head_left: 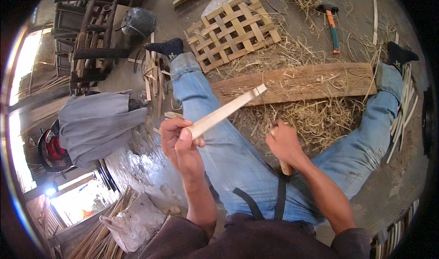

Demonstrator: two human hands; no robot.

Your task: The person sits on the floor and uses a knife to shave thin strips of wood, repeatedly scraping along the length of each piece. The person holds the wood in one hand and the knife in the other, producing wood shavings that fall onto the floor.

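My left hand (182, 145) pinches the near end of a pale, flat bamboo strip (225, 113) between thumb and fingers. The strip slants up to the right over my left thigh, and a notch or cut line crosses it near its far tip. To the right of it, my right hand (284, 142) is closed round a wooden-handled tool (286, 168). Its handle end sticks out below my fist; the working end cannot be made out. Beyond both hands a thick wooden plank (315, 81) lies crosswise between my lower legs.
Curly shavings (315, 119) are heaped around the plank. Farther off lie a woven lattice panel (233, 32) and a hammer (332, 28). Loose strips (153, 76) are by my left foot. A grey cloth (98, 124) hangs at left, near a dark wooden chair (93, 28).
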